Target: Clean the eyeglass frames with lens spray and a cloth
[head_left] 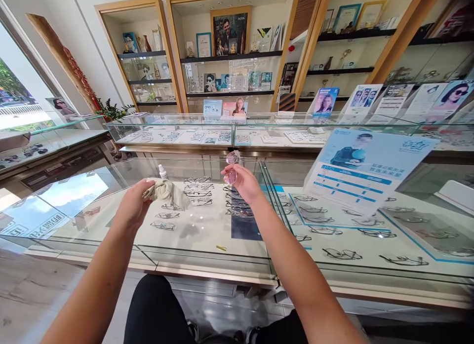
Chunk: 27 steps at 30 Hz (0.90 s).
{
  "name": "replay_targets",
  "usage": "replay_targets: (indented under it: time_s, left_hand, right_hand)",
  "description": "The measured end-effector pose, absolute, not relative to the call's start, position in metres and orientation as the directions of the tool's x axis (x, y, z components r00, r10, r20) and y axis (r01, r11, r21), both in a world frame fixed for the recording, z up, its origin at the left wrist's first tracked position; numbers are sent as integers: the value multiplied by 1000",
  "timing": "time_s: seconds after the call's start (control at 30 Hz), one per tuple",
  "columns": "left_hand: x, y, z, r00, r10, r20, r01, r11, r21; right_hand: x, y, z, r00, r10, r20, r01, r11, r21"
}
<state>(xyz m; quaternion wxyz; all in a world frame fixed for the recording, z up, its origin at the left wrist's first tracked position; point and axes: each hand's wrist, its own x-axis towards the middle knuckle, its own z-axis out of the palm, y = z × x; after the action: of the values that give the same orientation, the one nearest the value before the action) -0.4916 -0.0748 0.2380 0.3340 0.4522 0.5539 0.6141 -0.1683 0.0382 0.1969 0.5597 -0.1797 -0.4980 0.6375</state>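
Note:
Over the glass display counter (207, 230), my left hand (134, 202) is closed on a crumpled beige cloth (166, 192), which droops toward the right. My right hand (246, 180) pinches a pair of glasses (232, 158) with pinkish round lenses, held up on edge with one lens above the fingers and one below. The cloth and the glasses are apart. A small white spray bottle (162, 172) stands just behind the cloth. Beneath the glass lie rows of eyeglass frames (198, 193), with another stack of frames (237, 203) below my right hand.
A blue and white sign (365, 171) leans on the counter at right, beside a white object (457, 196) at the edge. Farther back runs a second glass case (177, 136) with upright cards. Wooden shelves (166, 53) line the wall. My knees are close under the counter's front edge.

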Motion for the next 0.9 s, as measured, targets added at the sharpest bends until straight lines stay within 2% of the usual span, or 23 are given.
replay_targets:
  time_s: [0.13,0.37,0.5,0.9]
  left_hand:
    - [-453,-58,252,-174,980,99,-163,-128,978]
    - [-404,-10,247,53,995,80,-103,-74,992]
    - [-387,15,240,158,981,111,-90,-98,991]
    - [-380,22,208,372,923,94,-194,-22,981]
  right_hand:
    - [-167,37,200,-282,897,340,-536,147,-831]
    - [-166,35,203,-223,907,358,-546,188,-816]
    - [-166,34,205,-189,908,373,-550,216,-807]
    - [-169,28,205,-154,928,339,-516,216,-829]
